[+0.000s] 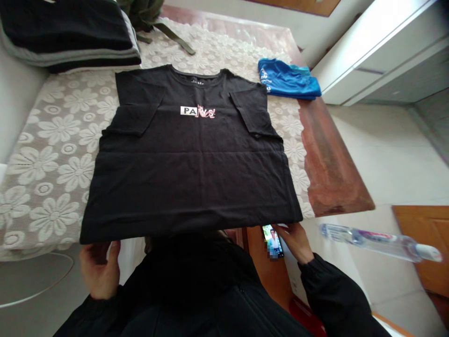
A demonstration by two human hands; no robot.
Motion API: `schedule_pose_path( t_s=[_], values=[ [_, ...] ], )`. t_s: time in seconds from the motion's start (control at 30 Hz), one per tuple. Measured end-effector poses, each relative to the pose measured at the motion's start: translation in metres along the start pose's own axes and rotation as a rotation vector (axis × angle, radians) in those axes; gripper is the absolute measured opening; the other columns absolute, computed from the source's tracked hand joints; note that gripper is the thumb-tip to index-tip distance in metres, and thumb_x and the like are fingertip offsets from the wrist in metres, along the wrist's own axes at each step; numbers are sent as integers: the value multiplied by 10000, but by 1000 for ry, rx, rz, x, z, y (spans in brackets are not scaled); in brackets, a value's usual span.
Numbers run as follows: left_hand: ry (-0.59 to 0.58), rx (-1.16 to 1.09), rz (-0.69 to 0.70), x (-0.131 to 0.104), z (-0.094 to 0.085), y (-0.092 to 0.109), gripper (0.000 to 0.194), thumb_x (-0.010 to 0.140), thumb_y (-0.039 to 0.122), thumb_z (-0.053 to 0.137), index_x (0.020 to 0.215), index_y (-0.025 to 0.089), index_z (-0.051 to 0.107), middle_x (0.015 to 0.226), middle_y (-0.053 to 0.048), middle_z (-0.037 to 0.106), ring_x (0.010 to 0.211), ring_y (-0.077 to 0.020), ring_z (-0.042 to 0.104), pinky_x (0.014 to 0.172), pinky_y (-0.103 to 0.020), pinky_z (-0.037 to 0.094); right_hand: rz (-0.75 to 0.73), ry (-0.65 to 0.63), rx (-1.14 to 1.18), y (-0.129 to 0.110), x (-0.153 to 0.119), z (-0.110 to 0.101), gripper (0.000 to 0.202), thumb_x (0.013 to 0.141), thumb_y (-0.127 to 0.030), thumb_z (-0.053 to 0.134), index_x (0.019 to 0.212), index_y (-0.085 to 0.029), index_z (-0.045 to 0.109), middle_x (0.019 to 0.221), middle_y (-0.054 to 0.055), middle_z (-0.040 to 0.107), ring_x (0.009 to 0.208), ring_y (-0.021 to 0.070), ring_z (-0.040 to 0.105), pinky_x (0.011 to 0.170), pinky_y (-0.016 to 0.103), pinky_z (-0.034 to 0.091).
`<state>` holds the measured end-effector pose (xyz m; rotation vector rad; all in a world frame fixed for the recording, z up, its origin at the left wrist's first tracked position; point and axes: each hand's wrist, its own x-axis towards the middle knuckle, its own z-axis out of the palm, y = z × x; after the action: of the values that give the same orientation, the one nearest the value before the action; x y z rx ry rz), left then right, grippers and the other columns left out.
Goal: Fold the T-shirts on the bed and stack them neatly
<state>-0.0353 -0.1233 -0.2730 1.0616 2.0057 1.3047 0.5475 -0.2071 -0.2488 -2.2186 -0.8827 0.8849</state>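
Black zip jacket nearest my view (210, 299). Black short-sleeved fabric T-shirt (196, 173): front up, creased, white-and-pink chest print, flat on lace-covered table (336, 164). Clear plastic bottle (375, 238), white cap, contents unclear. Left hand (100, 271) half-open, right hand (294, 241) bent, both at hem; I can't tell grip.

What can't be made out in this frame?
All in the head view:
- Fingertips of left hand: hidden by shirt
- Fingertips of right hand: same shirt hides them
- Green bag: cut off by top edge
- Neck print: too small
- Bottle label: blurred
- Phone screen: partly pixelated
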Motion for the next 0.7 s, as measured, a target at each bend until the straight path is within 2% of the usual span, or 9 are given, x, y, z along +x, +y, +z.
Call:
schedule_pose_path(
  t_s=[0.07,0.17,0.27,0.37,0.43,0.53,0.6,0.63,0.7],
  values=[
    [-49,100,-82,1,1,5,715,681,736,915,1118,213,699,1128,-130,792,1095,-360,782,1084,-574,624,18,-70,44,-4,-1,0,722,667,-830,871,1002,-197,784,1085,198,833,1011,430,814,840,478,679],
    [-185,267,-203,0,1,14,776,621,850,858,1026,195,767,1044,-169,828,1053,-426,799,972,-556,651,43,-181,-7,-5,-1,0,671,662,-871,868,766,-221,737,876,160,812,989,454,801,880,508,663],
    [-272,282,-197,-5,-3,18,743,646,881,817,904,185,778,926,-179,831,957,-422,811,847,-502,659,113,-272,74,3,-3,3,730,618,-910,893,790,-216,743,893,156,815,1044,456,793,961,544,650],
    [-171,278,-62,-12,-7,17,662,751,822,768,902,178,771,822,-137,803,823,-339,784,715,-411,619,184,-344,213,9,-7,6,841,609,-929,896,1002,-195,778,1068,182,828,1086,422,792,939,531,667],
    [-63,305,31,-17,-10,18,563,792,748,751,869,190,743,718,-77,741,681,-260,707,607,-350,553,182,-396,119,6,-9,3,854,638,-948,849,1034,-195,779,1105,193,822,1043,411,797,850,501,674],
    [92,263,110,-22,-10,31,462,730,642,823,830,214,681,652,-13,662,556,-190,601,508,-296,475,102,-442,-316,-11,-7,-14,726,800,-941,680,871,-227,788,999,178,823,982,415,804,819,482,642],
    [170,195,163,-26,-8,46,495,653,562,899,937,209,701,692,-8,686,547,-193,614,491,-293,477,47,-434,-597,-27,-5,-29,702,935,-883,544,691,-254,738,851,156,802,924,401,804,858,478,619],
    [193,166,197,-28,-7,53,529,640,523,923,1005,199,719,720,-12,705,549,-197,624,489,-297,482,21,-440,-655,-34,-4,-35,708,980,-848,504,654,-260,724,811,146,792,893,384,801,868,469,614],
    [173,127,276,-32,-9,66,482,680,455,935,1040,183,764,736,-15,722,538,-187,620,491,-295,472,-45,-459,-580,-44,-4,-41,663,1016,-790,508,731,-259,782,866,129,814,895,354,803,874,436,625]
  ],
)
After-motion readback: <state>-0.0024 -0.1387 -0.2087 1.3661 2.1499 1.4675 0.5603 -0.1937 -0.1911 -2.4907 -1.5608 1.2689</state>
